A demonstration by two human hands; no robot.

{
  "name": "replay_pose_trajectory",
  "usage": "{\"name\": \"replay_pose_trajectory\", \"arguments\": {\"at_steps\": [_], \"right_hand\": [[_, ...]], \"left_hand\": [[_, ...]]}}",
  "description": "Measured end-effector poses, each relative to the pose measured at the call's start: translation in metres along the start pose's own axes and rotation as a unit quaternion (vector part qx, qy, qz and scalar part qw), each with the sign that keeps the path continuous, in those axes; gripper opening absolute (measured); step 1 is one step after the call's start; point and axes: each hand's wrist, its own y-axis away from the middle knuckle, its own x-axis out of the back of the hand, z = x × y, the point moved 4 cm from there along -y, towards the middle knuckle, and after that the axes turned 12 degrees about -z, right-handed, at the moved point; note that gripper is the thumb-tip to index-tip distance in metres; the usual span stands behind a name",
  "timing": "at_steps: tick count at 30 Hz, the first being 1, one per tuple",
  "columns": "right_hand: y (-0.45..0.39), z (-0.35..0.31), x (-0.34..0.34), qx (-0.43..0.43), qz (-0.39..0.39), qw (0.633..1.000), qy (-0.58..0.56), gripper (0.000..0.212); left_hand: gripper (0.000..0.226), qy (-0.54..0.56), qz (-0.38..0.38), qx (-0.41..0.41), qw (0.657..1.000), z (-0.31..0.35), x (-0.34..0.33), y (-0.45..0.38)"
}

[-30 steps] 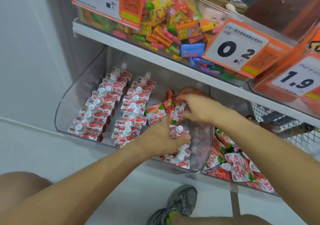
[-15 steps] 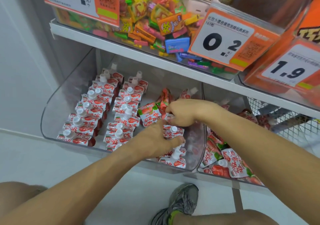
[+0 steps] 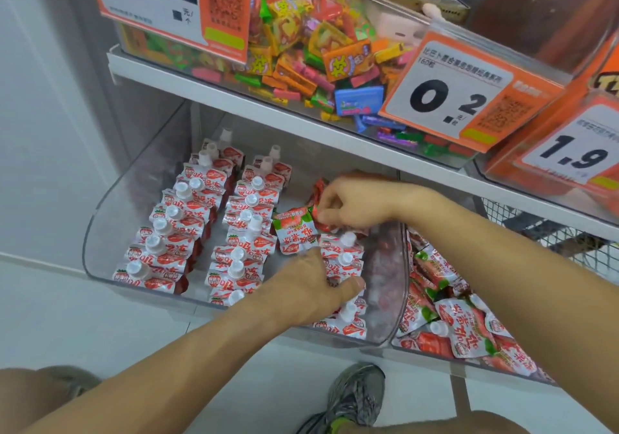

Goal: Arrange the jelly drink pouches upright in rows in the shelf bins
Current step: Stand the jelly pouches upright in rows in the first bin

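Observation:
A clear shelf bin [image 3: 100, 232] holds red-and-white jelly drink pouches with white caps. Two upright rows fill its left side, the left row [image 3: 174, 229] and the middle row [image 3: 246, 232]. A third row [image 3: 343, 266] stands at the right. My left hand [image 3: 311, 286] rests on that third row, its thumb against the pouches. My right hand [image 3: 351, 204] pinches a pouch behind the row, at the back of the bin. One loose pouch [image 3: 294, 231] leans between the hands, its label facing up.
To the right, another clear bin [image 3: 435, 353] holds several pouches lying in a heap. A shelf above carries a candy bin [image 3: 301, 48] and orange price tags [image 3: 459, 95]. My shoe [image 3: 355, 396] stands on the white floor below.
My right hand has shifted within the back of the bin while gripping pouches. The left hand stays on the third row. The camera view has moved slightly.

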Motion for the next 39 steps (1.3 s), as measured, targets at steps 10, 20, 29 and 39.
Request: {"name": "replay_pose_trajectory", "arguments": {"at_steps": [10, 20, 29, 39], "right_hand": [[-0.06, -0.014, -0.021, 0.021, 0.022, 0.991, 0.13, 0.081], [-0.019, -0.01, -0.007, 0.063, 0.122, 0.986, 0.098, 0.057], [0.07, -0.013, -0.008, -0.039, 0.266, 0.948, -0.169, 0.045], [0.076, -0.005, -0.008, -0.011, 0.242, 0.958, -0.156, 0.029]], "left_hand": [[0.066, -0.1, 0.093, -0.052, 0.989, 0.002, -0.004, 0.014], [0.054, -0.092, 0.126, -0.069, 0.985, 0.002, -0.004, 0.016], [0.056, -0.035, 0.222, -0.049, 0.973, -0.003, 0.05, 0.048], [0.032, 0.235, 0.273, -0.152, 0.92, -0.016, 0.081, 0.067]]}}
